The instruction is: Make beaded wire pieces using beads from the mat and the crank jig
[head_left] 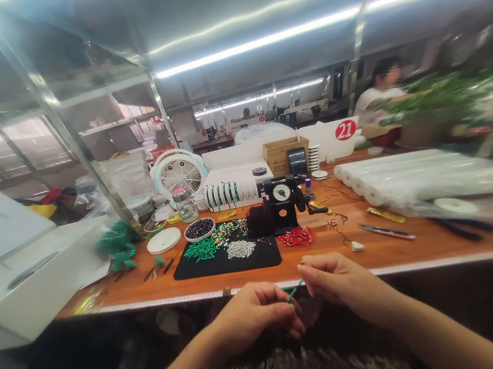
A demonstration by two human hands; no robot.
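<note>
Just off the table's front edge, a short green cord (294,292) runs between my two hands. My left hand (261,310) pinches its lower end between thumb and fingers. Up and to the right, my right hand (336,276) is closed on the cord's other end with thumb and fingertips. Beyond them lies a black mat (222,265) bearing green tube-like pieces (201,250), silver beads (241,249) and mixed coloured beads (225,235). Small red pieces (297,237) sit at the mat's right. A bowl of black beads (200,228) stands at its back.
Behind the mat stands a black hand-cranked winder (283,200) with white spools (231,193). Pliers (387,231) and plastic-wrapped rolls (395,176) lie on the right. A white box (22,276) stands left, near a small fan (179,173). A person (381,91) is at the far right.
</note>
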